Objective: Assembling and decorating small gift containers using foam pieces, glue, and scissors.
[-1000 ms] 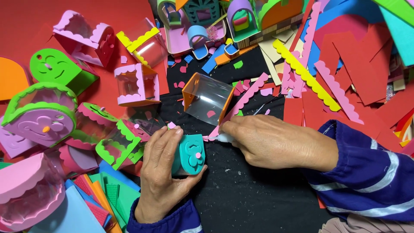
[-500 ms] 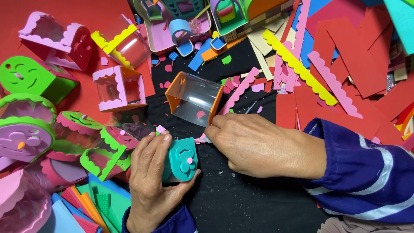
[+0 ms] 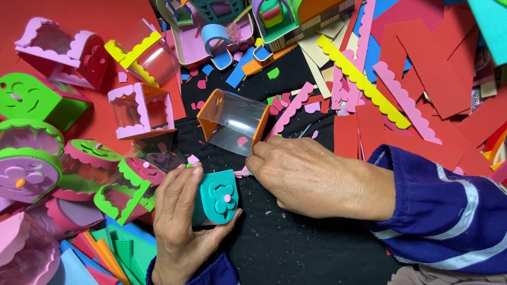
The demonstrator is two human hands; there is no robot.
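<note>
My left hand [image 3: 182,221] grips a small teal foam box [image 3: 217,196] with a flower shape and a pink dot on its face. It holds the box just above a black mat [image 3: 285,248]. My right hand [image 3: 311,179] lies palm down beside the box. Its fingertips pinch a thin pink scalloped foam strip [image 3: 243,171] at the box's upper right edge. A blue sleeve with a grey stripe covers my right forearm [image 3: 443,211]. Just beyond my right hand lies an orange-ended clear plastic box [image 3: 232,124] on its side.
Finished foam boxes crowd the left: a green one [image 3: 31,100], a pink-trimmed one [image 3: 140,111], a yellow-trimmed one [image 3: 145,55]. Red, pink and yellow scalloped strips [image 3: 364,82] and red foam sheets [image 3: 422,68] pile up at the right. Coloured scraps dot the mat.
My right hand has slid left toward the teal box, bringing the pink strip to its edge. The view has shifted slightly; my left hand keeps the box steady.
</note>
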